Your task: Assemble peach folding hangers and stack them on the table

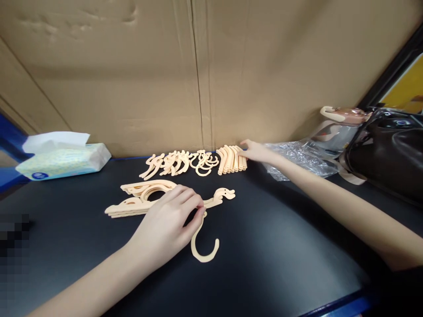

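My left hand (175, 215) pinches a cream plastic clothes hanger near its middle, low over the black table. The hanger's hook (205, 253) points toward me, and one arm (222, 196) sticks out to the right of my fingers. Just left of that hand lies a stack of similar hangers (128, 209), partly hidden behind it. My right hand (256, 152) reaches to the right end of a row of curved cream tubular pieces (231, 159), fingers apart and touching or close to the last one. Loose hooks (203, 163) and hanger arm pieces (176, 163) lie left of the tubular pieces.
A tissue pack (66, 160) sits at the back left. Crumpled clear plastic (294, 160), a clear bottle (340, 134) and a dark bag (390, 154) stand at the right. Cardboard (148, 88) walls off the back of the black table (264, 264).
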`<act>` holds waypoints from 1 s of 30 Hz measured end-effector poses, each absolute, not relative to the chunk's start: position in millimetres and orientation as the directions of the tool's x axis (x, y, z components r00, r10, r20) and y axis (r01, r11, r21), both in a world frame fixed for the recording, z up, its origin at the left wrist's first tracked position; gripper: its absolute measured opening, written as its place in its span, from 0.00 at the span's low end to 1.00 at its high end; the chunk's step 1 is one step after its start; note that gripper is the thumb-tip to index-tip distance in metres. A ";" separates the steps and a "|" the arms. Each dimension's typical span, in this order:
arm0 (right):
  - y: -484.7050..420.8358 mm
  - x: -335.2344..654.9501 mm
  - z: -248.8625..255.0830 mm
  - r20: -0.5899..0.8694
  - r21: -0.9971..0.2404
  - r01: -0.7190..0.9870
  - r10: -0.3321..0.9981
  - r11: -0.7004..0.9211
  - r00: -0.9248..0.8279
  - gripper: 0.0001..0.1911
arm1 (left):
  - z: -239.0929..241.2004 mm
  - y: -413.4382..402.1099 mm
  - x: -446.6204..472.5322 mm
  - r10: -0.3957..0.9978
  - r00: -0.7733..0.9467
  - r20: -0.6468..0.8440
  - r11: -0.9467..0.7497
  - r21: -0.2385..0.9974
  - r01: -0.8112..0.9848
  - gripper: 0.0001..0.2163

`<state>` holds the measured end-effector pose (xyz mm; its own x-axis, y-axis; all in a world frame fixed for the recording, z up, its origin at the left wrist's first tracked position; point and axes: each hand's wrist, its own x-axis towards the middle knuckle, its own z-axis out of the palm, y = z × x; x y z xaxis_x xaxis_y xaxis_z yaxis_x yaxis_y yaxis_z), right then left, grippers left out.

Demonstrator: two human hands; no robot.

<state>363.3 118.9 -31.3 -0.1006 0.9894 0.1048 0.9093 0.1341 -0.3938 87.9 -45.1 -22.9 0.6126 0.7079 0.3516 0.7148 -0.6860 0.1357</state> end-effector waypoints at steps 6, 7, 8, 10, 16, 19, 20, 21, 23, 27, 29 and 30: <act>119.1 362.8 -31.9 0.187 -0.363 0.925 0.981 0.116 -0.050 0.28 | -24.0 -46.8 86.6 0.702 0.633 0.325 -0.699 0.149 0.699 0.09; 118.6 362.8 -31.6 0.197 -0.358 0.926 0.979 0.116 -0.046 0.28 | -24.0 -46.8 86.6 0.702 0.634 0.324 -0.700 0.149 0.699 0.09; 118.2 363.0 -31.2 0.207 -0.354 0.928 0.978 0.115 -0.042 0.28 | -24.0 -46.6 86.6 0.701 0.634 0.326 -0.700 0.147 0.699 0.09; 118.1 363.9 -31.0 0.221 -0.347 0.931 0.974 0.114 -0.037 0.28 | -23.7 -46.3 86.9 0.695 0.635 0.337 -0.704 0.140 0.697 0.09; 123.0 367.2 -35.3 0.217 -0.327 0.937 0.975 0.123 -0.053 0.25 | -23.3 -45.5 87.4 0.686 0.638 0.349 -0.710 0.133 0.691 0.09; 123.3 367.2 -35.7 0.202 -0.319 0.940 0.978 0.124 -0.060 0.25 | -23.8 -45.1 87.4 0.689 0.639 0.342 -0.708 0.127 0.695 0.09; 122.8 367.0 -35.4 0.196 -0.315 0.941 0.978 0.125 -0.064 0.25 | -23.9 -45.2 87.5 0.688 0.641 0.340 -0.708 0.124 0.695 0.09; 122.3 366.8 -34.9 0.190 -0.312 0.942 0.979 0.126 -0.069 0.25 | -24.0 -45.3 87.5 0.689 0.643 0.334 -0.708 0.122 0.696 0.09; 121.2 366.2 -34.1 0.176 -0.308 0.943 0.982 0.128 -0.076 0.26 | -24.0 -45.8 87.4 0.691 0.646 0.325 -0.707 0.118 0.697 0.09; 120.3 365.3 -33.9 0.168 -0.324 0.939 0.983 0.120 -0.068 0.26 | -23.4 -46.4 86.9 0.696 0.648 0.309 -0.706 0.125 0.698 0.09; 120.2 365.4 -33.5 0.177 -0.336 0.935 0.983 0.110 -0.052 0.26 | -23.1 -46.4 86.8 0.695 0.649 0.308 -0.706 0.128 0.696 0.09; 120.1 365.6 -33.0 0.185 -0.343 0.933 0.982 0.106 -0.043 0.26 | -23.0 -46.3 86.8 0.696 0.649 0.308 -0.706 0.128 0.696 0.09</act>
<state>365.6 120.1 -33.0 -0.0429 0.9818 0.1852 0.9334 0.1055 -0.3430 86.8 -46.3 -23.0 0.6490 0.6956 0.3082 0.6964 -0.7063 0.1276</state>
